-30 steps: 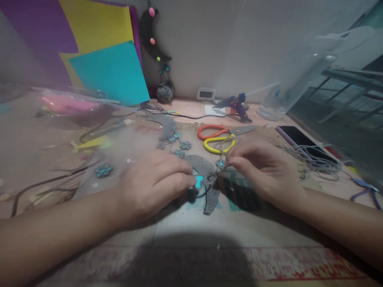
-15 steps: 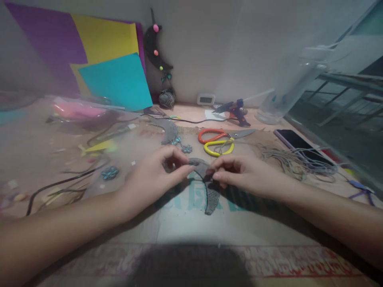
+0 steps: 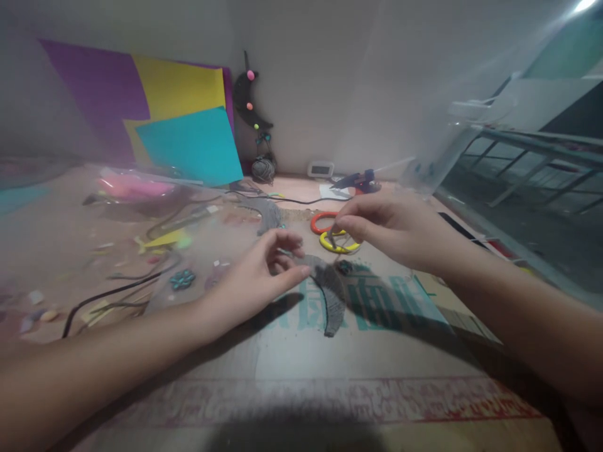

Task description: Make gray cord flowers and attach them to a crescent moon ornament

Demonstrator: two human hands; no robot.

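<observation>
A grey yarn-wrapped crescent (image 3: 335,301) lies in the middle of the work board, curving down to a narrow tip. Beside its upper end is my left hand (image 3: 264,263), thumb and fingers apart, with nothing seen between them; whether a fingertip touches the crescent I cannot tell. My right hand (image 3: 396,229) is raised to the right of it, thumb and forefinger pinched on a short grey cord (image 3: 332,240). Just below that cord is a small dark beaded flower (image 3: 345,267); I cannot tell if the two are joined. Scissors with red and yellow handles (image 3: 325,221) are partly behind my right hand.
A second grey crescent (image 3: 268,213) lies farther back. A turquoise beaded flower (image 3: 182,279) sits at left near a black cable (image 3: 75,311). At the back are a glue gun (image 3: 358,181) and a small white clock-like device (image 3: 321,169). A phone (image 3: 455,225) is partly hidden at right.
My right hand has lifted away from the crescent, up and to the right, with the cord. My left fingers have spread and let go. The dark flower now shows beside the crescent.
</observation>
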